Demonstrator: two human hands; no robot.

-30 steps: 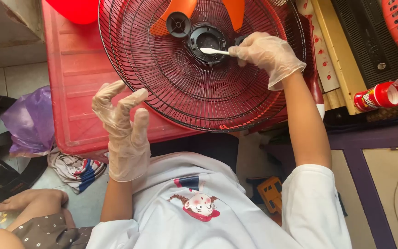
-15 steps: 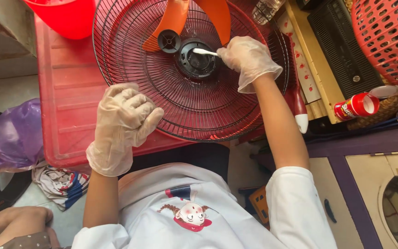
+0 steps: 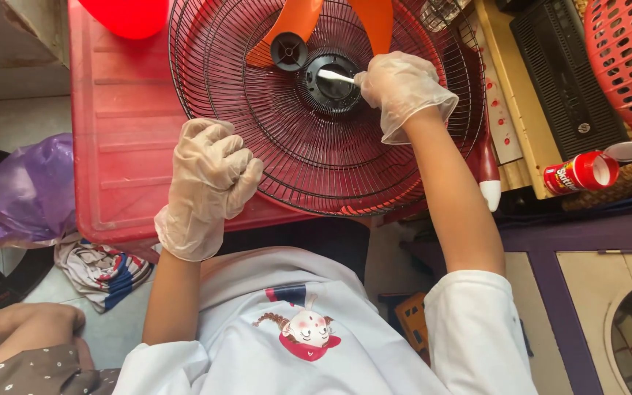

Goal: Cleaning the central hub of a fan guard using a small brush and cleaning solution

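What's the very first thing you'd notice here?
The big round red fan grille lying flat on a red plastic lid, with orange blades behind its wires at the top. Then the gloved hands: the right hand pokes a small white stick at the black hub, while the left hand rests curled on the grille's lower-left edge.

A red ribbed plastic surface (image 3: 122,146) sits over pale floor tiles (image 3: 9,121). Left of it lies a purple plastic bag (image 3: 31,190); right stands a purple-framed cabinet (image 3: 572,292).
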